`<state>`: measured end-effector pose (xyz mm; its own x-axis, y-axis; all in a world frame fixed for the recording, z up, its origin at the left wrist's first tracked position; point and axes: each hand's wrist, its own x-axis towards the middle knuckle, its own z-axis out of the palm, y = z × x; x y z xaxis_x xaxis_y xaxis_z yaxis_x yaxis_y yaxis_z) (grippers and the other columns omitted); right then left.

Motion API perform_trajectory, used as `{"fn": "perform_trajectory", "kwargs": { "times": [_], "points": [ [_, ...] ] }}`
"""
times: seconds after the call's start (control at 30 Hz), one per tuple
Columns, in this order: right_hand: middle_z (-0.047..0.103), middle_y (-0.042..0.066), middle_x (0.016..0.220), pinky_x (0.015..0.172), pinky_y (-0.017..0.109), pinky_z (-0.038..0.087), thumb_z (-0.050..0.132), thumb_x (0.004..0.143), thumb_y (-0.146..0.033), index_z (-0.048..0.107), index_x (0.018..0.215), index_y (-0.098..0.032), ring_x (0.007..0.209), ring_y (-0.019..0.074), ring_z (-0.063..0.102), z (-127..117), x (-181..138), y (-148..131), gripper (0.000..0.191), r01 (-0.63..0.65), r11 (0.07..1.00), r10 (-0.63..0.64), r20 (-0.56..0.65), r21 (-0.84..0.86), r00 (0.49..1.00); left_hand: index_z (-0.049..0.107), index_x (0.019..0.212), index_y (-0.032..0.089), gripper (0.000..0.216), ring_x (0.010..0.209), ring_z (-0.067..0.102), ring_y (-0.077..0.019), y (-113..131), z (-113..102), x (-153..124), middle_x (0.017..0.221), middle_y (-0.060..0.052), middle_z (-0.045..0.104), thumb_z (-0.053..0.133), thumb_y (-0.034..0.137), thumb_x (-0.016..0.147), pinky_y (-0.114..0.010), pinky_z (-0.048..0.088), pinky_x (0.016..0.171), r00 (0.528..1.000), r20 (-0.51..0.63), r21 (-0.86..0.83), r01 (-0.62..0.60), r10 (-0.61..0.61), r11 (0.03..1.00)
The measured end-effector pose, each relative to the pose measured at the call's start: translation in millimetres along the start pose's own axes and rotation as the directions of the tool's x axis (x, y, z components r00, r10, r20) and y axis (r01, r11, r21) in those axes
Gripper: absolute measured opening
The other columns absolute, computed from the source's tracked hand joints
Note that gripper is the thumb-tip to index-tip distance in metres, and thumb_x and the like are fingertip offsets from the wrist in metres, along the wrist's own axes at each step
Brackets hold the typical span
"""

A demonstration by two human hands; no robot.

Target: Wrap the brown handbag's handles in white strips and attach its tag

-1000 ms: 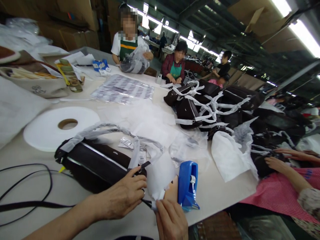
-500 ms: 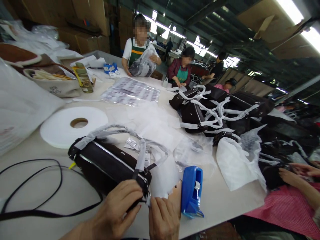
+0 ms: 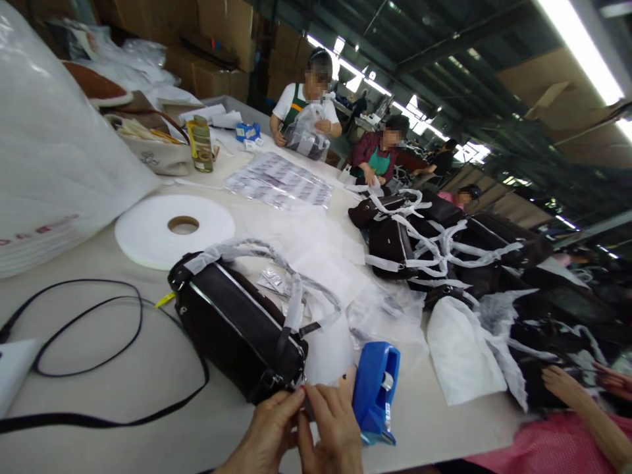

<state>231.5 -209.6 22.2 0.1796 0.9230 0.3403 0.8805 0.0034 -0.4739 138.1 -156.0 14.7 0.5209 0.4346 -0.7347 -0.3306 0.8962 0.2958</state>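
While both hands, left hand (image 3: 269,431) and right hand (image 3: 332,428), pinch its near corner, the handbag (image 3: 237,322) looks soft, light, best gripped by its body.

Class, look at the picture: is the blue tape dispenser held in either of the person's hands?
No. The blue tape dispenser stands on the table beside the right hand, while both hands pinch at the dark bag's corner.

Both hands (image 3: 303,428) cut off by bottom edge; fingertips hide whatever they pinch at bag (image 3: 237,322) corner.
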Motion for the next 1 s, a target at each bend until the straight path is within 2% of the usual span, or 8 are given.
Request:
{"fn": "perform_trajectory", "kwargs": {
  "times": [0.13,0.23,0.33,0.5,0.63,0.77,0.93,1.0],
  "points": [
    [0.066,0.006,0.084,0.067,0.026,0.047,0.051,0.082,-0.031,0.065,0.091,-0.021,0.076,0.0171,0.06,-23,19,14,0.02,-0.269,0.91,0.216,0.194,0.314,0.957,0.064,0.073,0.014,0.051,0.07,0.058,-0.0183,-2,1,0,0.07,-0.004,0.066,0.081,0.05,0.041,-0.027,0.042,0.061,1.0,-0.004,-0.013,-0.02,0.02,1.0],
    [0.067,0.005,0.073,0.061,0.024,0.047,0.056,0.079,-0.039,0.068,0.082,-0.018,0.068,0.0167,0.06,-30,38,26,0.024,-0.503,0.784,0.335,0.433,0.365,0.837,0.063,0.072,0.014,0.052,0.066,0.058,-0.0169,-5,3,1,0.07,-0.004,0.066,0.082,0.05,0.04,-0.025,0.038,0.056,0.998,-0.043,-0.052,-0.041,0.039,0.998],
    [0.065,0.003,0.063,0.055,0.024,0.043,0.06,0.075,-0.044,0.067,0.073,-0.016,0.06,0.0156,0.058,-25,47,36,0.03,-0.646,0.627,0.31,0.621,0.436,0.72,0.061,0.066,0.013,0.05,0.061,0.055,-0.015,-6,9,0,0.063,-0.002,0.062,0.083,0.049,0.039,-0.023,0.036,0.052,0.993,-0.079,-0.108,-0.096,0.088,0.989],
    [0.065,0.002,0.061,0.055,0.025,0.043,0.069,0.068,-0.042,0.065,0.078,-0.015,0.056,0.0148,0.058,-13,46,45,0.029,-0.776,0.327,0.229,0.751,0.54,0.619,0.059,0.058,0.012,0.048,0.048,0.042,-0.0084,-9,22,-1,0.049,0.004,0.049,0.087,0.042,0.033,-0.019,0.027,0.042,0.967,-0.208,-0.218,-0.191,0.146,0.957],
    [0.066,0.002,0.062,0.053,0.022,0.041,0.075,0.063,-0.036,0.066,0.076,-0.015,0.054,0.0116,0.057,-8,50,49,0.026,-0.79,0.211,0.2,0.766,0.576,0.611,0.06,0.057,0.011,0.039,0.041,0.037,-0.0058,-13,28,4,0.044,0.005,0.045,0.086,0.036,0.041,-0.018,0.025,0.039,0.962,-0.205,-0.291,-0.234,0.178,0.928],
    [0.067,0.001,0.061,0.052,0.021,0.042,0.08,0.056,-0.031,0.066,0.076,-0.014,0.052,0.0099,0.057,-5,57,54,0.029,-0.808,0.137,0.197,0.783,0.574,0.59,0.065,0.063,0.01,0.038,0.045,0.044,-0.0062,-21,32,5,0.051,0.001,0.053,0.088,0.028,0.039,-0.017,0.032,0.043,0.941,-0.203,-0.328,-0.326,0.271,0.887],
    [0.063,-0.001,0.055,0.043,0.018,0.037,0.081,0.052,-0.031,0.066,0.074,-0.015,0.044,0.0076,0.051,-4,62,60,0.032,-0.835,0.139,0.23,0.803,0.533,0.55,0.069,0.067,0.009,0.047,0.047,0.047,-0.0073,-35,39,4,0.052,-0.001,0.055,0.089,0.032,0.033,-0.017,0.035,0.044,0.924,-0.233,-0.317,-0.367,0.303,0.874],
    [0.062,-0.002,0.054,0.043,0.019,0.036,0.082,0.05,-0.032,0.065,0.073,-0.014,0.044,0.0075,0.051,-3,64,59,0.034,-0.823,0.158,0.248,0.785,0.546,0.568,0.068,0.062,0.009,0.046,0.047,0.047,-0.0081,-37,42,4,0.05,-0.001,0.055,0.088,0.038,0.032,-0.018,0.035,0.043,0.913,-0.272,-0.296,-0.38,0.304,0.877]
  ]
}}
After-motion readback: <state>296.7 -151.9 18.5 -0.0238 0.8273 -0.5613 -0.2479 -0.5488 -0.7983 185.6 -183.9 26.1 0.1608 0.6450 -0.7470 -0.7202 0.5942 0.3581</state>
